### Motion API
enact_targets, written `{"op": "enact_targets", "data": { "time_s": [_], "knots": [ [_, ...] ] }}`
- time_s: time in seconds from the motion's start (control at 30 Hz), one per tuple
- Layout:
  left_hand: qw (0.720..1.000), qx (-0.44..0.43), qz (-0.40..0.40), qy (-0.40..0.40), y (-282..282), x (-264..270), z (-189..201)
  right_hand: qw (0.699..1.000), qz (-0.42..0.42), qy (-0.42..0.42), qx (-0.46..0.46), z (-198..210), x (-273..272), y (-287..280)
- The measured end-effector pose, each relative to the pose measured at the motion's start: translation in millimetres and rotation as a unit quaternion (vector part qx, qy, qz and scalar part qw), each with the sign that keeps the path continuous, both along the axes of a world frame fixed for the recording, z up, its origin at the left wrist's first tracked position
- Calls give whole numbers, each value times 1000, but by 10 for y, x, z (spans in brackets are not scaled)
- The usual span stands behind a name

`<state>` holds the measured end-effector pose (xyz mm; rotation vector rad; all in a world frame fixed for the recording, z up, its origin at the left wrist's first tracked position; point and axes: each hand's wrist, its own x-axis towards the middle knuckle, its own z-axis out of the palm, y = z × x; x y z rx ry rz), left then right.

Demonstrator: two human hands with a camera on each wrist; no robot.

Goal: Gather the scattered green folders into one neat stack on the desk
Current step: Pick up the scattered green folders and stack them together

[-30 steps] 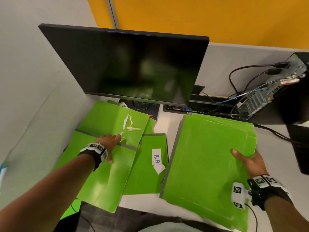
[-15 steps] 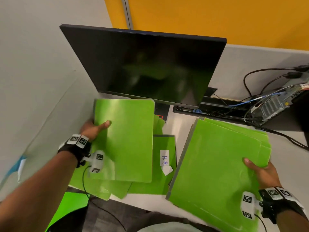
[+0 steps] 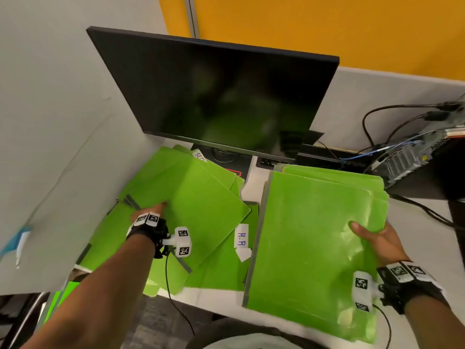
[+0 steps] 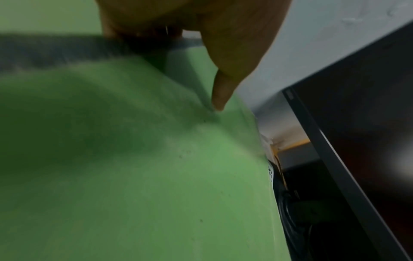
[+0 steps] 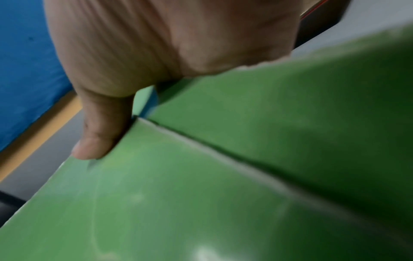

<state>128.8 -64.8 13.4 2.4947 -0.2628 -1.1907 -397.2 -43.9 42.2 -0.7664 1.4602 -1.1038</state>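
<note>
As seen from the head view, grips the stack of green folders on the right side of the desk with the right hand: thumb on top, fingers under the right edge. Holds it so, most likely, to stop the pile from sliding apart and to keep a spot ready for more. Not neat yet: back edges fanned out, near corner hanging past the desk edge. Reaches the left hand onto the top loose folder on the left, close to its grey spine. Lies slanted over the other loose folders, one with a white "H.R" label, all in front of the dark monitor. Looks like the step of picking this one up to carry it across.

From the left wrist view, presses the left thumb down on the green cover, with the fingers seemingly tucked under the spine edge. A pinch, good for lifting one thin folder off the rest. Blurry, so hard to be sure of the fingers.

From the right wrist view, clamps the right thumb flat on the top cover at its edge. Shows a second folder edge poking out crooked behind it, so still needs squaring up.
</note>
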Motion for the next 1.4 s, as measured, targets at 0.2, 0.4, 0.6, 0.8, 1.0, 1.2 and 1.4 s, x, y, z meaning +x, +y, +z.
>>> {"op": "enact_targets", "data": {
  "time_s": [0.2, 0.4, 0.6, 0.8, 1.0, 1.2, 1.4],
  "knots": [
    [995, -101, 8, -4, -159, -182, 103, 999, 36, 31, -8, 12, 135, -156],
    [969, -236, 70, -36, -80, -222, 125, 998, 48, 48, -6, 4, 251, -205],
    [911, -394, -27, -118, 77, -104, 635, 998, 26, 50, 10, -144, 196, -165],
    [892, -418, -144, -96, 160, -264, 1041, 998, 11, 50, 19, -259, 108, -120],
    [874, -437, -211, -14, -259, -1074, 944, 998, 11, 53, 37, -324, 49, -121],
    [874, -346, -332, 78, -295, -2066, 300, 996, 5, 61, 58, -327, 26, -87],
    [878, -292, -379, 30, -99, -2315, -265, 996, -42, 24, 80, -454, -60, 49]
  ]
}}
